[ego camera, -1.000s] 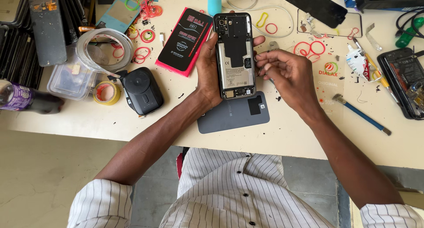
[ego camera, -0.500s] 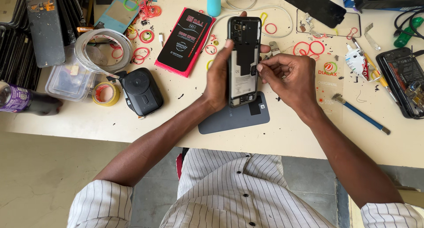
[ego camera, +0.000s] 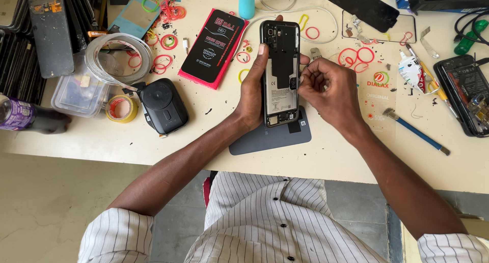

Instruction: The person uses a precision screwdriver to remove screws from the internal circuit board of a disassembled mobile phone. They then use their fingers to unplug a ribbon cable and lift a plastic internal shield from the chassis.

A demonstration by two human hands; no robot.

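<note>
My left hand [ego camera: 250, 95] grips an opened black phone [ego camera: 280, 72] by its left edge, thumb on the rim, with the battery and inner plates facing up. My right hand [ego camera: 326, 87] is curled against the phone's right edge, fingertips pinched at its middle; whether something tiny is between them is hidden. Under the phone, a grey back cover [ego camera: 270, 138] lies flat on the table.
A red-edged black screen box [ego camera: 213, 46], a black round-lidded case [ego camera: 163, 106], yellow tape [ego camera: 120, 108], a clear tape ring [ego camera: 118, 57] and scattered rubber bands lie left. A blue-handled tool [ego camera: 416, 132], a glue tube [ego camera: 410, 69] and another opened phone [ego camera: 466, 92] lie right.
The phone has stayed upright in my left hand, raised a little farther from the back cover. My right hand has closed its fingers more tightly at the phone's right edge.
</note>
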